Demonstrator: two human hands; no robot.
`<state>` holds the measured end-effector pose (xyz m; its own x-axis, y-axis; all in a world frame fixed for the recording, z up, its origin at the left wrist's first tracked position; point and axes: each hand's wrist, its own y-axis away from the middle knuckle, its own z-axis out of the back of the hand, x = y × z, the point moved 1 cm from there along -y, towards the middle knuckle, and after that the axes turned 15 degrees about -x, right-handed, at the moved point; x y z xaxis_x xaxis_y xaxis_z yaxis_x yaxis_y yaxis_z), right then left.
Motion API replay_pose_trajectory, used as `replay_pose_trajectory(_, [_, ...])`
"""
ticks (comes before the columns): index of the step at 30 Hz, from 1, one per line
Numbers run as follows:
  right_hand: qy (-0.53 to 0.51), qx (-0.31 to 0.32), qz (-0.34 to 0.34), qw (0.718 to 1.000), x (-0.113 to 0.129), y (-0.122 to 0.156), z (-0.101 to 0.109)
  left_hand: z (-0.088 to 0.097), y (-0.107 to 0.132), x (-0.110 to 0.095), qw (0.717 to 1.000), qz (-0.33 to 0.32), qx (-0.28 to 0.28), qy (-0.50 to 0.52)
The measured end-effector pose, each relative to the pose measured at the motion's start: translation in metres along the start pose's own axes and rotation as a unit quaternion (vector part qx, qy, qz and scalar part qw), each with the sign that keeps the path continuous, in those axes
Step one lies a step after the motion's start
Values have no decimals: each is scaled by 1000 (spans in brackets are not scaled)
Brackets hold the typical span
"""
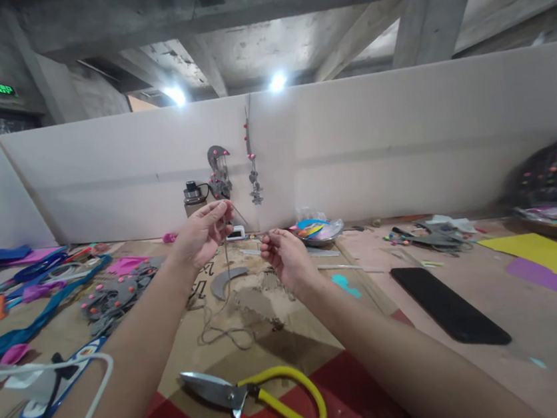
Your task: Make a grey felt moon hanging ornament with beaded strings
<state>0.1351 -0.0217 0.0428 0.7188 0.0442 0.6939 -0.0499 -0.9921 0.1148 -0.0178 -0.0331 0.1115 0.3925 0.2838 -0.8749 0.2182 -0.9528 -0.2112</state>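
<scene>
My left hand (pixel 207 234) is raised over the board with thumb and fingers pinched on a thin grey cord (pixel 228 268). One short end sticks out above the fingertips, and the long part hangs down and lies in loose loops on the cardboard. Level with it and a little to the right, my right hand (pixel 286 255) is closed in a pinch; the small thing at its fingertips is too fine to make out. Below and between the hands lies a grey felt crescent (pixel 224 283). Scissors (pixel 234 395) with yellow and red handles lie partly open nearer to me.
A black phone (pixel 449 305) lies at right, near yellow sheet (pixel 556 258). Grey felt pieces with pink beads (pixel 117 296) and coloured strips (pixel 40 323) cover the left. A bottle (pixel 195 198) and a dish (pixel 324 232) stand by the white partition (pixel 351 140). A white cable (pixel 99 397) crosses my left forearm.
</scene>
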Motion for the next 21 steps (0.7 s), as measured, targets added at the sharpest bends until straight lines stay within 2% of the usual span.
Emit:
replay_pose_trajectory(11, [42,28,-32,998,-27,7,1,9,-1,-1,993,72,-42,80])
replay_pose_trajectory(16, [66,24,-48,996,-35,8,5,9,-5,7,990,80,-69,90])
replay_pose_trajectory(21, [76,37,-63,994,-42,8,8,11,-10,15,994,72,-58,59])
